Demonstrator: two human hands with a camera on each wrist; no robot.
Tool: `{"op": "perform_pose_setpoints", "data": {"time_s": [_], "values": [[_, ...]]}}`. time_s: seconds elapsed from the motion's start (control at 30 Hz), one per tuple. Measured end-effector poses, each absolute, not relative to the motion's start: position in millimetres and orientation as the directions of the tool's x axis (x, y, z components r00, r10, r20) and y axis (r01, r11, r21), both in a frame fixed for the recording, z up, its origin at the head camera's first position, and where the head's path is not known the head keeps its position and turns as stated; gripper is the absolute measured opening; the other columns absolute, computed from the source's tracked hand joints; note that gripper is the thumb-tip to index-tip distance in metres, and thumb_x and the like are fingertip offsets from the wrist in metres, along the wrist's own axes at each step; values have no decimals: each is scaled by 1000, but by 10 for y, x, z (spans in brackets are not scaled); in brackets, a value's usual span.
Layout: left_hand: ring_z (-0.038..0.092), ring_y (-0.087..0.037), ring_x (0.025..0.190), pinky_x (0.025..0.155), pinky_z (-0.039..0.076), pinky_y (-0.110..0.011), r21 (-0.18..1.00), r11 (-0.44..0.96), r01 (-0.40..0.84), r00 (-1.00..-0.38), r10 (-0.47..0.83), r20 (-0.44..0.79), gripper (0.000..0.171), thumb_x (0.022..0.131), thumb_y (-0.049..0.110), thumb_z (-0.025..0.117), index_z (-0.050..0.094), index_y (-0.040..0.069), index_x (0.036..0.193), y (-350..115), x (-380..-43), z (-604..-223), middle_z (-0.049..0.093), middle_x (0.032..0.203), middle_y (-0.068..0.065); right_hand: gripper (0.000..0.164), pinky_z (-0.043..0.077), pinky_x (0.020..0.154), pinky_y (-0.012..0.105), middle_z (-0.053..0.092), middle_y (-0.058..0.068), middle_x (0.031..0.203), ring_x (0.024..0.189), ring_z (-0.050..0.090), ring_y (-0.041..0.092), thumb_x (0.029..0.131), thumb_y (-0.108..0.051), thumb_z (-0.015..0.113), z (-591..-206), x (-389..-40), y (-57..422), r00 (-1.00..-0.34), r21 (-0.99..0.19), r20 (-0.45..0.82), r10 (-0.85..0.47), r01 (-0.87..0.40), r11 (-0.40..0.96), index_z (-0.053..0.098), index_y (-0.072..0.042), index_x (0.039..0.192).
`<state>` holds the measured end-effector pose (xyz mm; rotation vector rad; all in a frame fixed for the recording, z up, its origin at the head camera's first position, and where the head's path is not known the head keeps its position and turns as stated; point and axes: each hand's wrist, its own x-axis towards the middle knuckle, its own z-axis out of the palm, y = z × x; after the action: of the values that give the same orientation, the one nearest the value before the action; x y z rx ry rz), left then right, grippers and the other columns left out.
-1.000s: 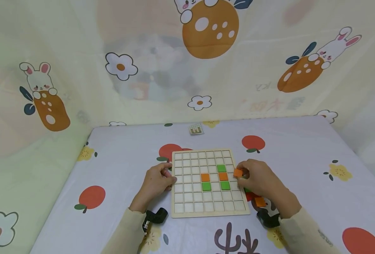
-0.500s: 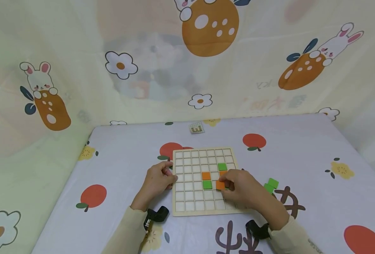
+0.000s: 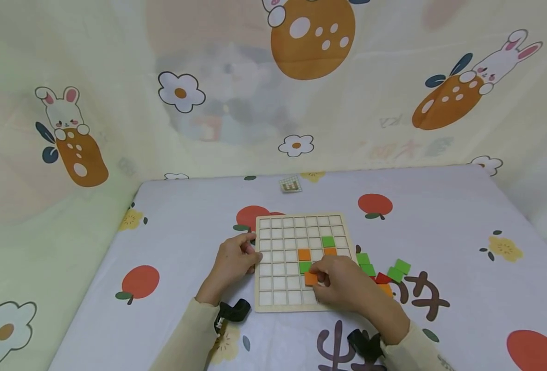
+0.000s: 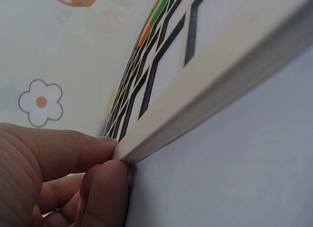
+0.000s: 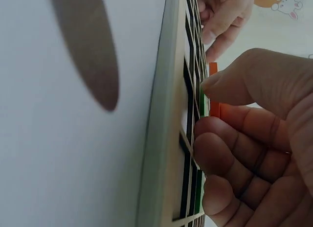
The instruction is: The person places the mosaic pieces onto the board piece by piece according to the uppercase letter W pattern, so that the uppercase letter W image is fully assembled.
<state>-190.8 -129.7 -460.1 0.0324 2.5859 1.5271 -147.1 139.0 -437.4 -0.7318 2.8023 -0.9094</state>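
A wooden grid board (image 3: 278, 299) lies on the table, with a few green and orange square tiles in its cells, among them a green tile (image 3: 327, 241) and an orange tile (image 3: 304, 255). My left hand (image 3: 229, 263) pinches the board's left edge between thumb and finger, as the left wrist view shows up close. Over the lower middle cells, my right hand (image 3: 347, 281) pinches a loose orange tile (image 3: 309, 279) just below a green tile (image 3: 304, 267). Whether that held tile touches the board is unclear. The right hand covers some cells on the right.
Loose green tiles (image 3: 365, 264), a red tile (image 3: 382, 278) and another orange tile (image 3: 386, 289) lie right of the board, partly behind my right hand. A small patterned packet (image 3: 290, 184) sits near the table's back edge. A printed cloth (image 3: 185, 221) covers the table.
My right hand has carried the orange tile leftward from the board's right edge to its lower middle. Loose tiles on the right have come into view. The left hand stays at the board's edge.
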Motion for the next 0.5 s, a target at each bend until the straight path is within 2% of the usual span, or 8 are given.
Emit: {"op": "perform_pose_setpoints", "data": {"time_s": [0.5], "values": [[57, -12, 55, 54, 53, -27, 872, 486, -58, -991, 77, -109, 53, 91, 6, 75, 61, -1, 141, -1281, -1913, -4589, 60, 81, -5, 28, 41, 61, 24, 53, -7, 76, 73, 48, 10, 80, -7, 77, -4391, -1454, 1295, -895, -513, 13, -447, -389, 765, 81, -7, 108]]}}
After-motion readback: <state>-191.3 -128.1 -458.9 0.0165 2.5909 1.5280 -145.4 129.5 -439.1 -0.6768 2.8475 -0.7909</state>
